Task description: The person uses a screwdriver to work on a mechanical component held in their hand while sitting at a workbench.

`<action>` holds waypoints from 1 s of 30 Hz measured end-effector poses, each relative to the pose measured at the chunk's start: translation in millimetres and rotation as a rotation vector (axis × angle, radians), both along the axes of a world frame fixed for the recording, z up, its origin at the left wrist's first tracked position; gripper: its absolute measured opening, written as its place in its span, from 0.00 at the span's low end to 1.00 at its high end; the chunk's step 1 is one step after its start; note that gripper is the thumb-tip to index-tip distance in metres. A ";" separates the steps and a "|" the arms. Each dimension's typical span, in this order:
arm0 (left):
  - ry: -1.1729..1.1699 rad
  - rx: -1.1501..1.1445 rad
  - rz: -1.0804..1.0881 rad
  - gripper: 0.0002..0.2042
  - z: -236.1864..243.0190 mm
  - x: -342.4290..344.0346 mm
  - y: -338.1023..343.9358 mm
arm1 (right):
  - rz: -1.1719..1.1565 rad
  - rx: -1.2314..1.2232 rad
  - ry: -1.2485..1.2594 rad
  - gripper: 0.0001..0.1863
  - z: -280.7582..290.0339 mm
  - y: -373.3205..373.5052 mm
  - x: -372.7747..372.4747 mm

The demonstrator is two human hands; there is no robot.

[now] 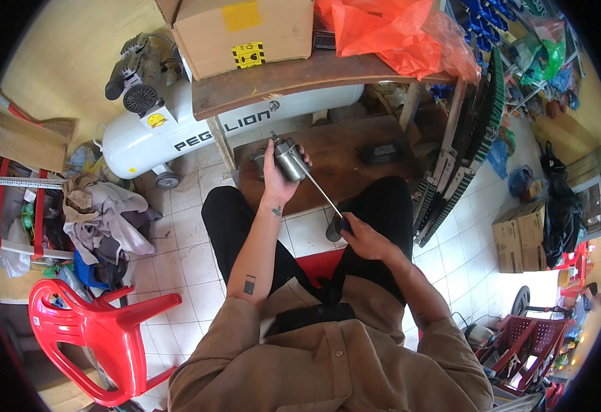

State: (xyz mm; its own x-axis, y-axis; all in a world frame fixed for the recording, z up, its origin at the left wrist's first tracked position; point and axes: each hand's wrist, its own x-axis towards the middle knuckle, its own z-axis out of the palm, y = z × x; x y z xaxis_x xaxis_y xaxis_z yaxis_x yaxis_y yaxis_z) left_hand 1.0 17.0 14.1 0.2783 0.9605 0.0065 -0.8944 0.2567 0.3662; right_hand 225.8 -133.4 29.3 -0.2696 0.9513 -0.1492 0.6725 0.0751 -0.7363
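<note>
My left hand (pixel 278 180) is wrapped round a silver metal cylinder (pixel 291 163) with a darker top, holding it tilted over the low wooden board. A screwdriver (pixel 324 193) with a long thin shaft and a dark blue handle is in the closed fingers of my right hand (pixel 370 239), above my right thigh. Its shaft slants up and left, and the far end meets or passes close by the cylinder's side; the exact contact is too small to tell. Part of the cylinder is covered by my left fingers.
Behind the low board (pixel 314 187) lies a white air compressor (pixel 177 123). A flat black object (pixel 381 152) rests on the board. Above stands a bench (pixel 273 84) with a cardboard box (pixel 245 34) and an orange plastic bag (pixel 383 34). A red chair (pixel 91 329) is at my left.
</note>
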 end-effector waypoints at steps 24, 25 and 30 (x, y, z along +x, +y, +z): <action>0.003 -0.012 -0.023 0.26 1.6 0.1 -1.3 | 0.000 0.116 -0.034 0.19 6.4 3.4 2.5; 0.002 -0.009 -0.022 0.26 2.4 0.5 -1.6 | -0.025 0.091 -0.124 0.18 15.0 4.0 -2.1; -0.017 0.014 -0.030 0.26 4.3 0.6 -2.7 | -0.119 0.152 -0.193 0.18 3.1 7.4 -12.2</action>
